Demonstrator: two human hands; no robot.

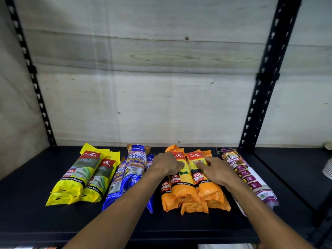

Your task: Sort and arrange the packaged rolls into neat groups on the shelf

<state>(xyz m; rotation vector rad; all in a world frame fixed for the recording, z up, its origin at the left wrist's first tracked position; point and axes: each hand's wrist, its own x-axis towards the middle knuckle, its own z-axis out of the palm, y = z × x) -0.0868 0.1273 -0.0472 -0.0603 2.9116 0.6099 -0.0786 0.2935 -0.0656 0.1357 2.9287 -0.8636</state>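
Step in hand: I am squaring up the orange rolls [190, 191] into one tight group on the shelf [36, 209]; I judge the sorting nearly done.
Left hand: my left hand [168, 163] lies on the left side of the orange group, fingers curled over a roll's top.
Right hand: my right hand [215, 170] rests on the right side, fingers bent and pressing down on a roll.
Where the rolls are: yellow rolls [80, 177] at left, blue rolls [129, 175] next, orange in the middle, the drawstring roll [249, 178] at right.
Long axis: every roll runs front to back, labels up, logos toward the back wall; the drawstring roll is skewed.
Next move: probably straightening that skewed roll parallel with the orange ones.
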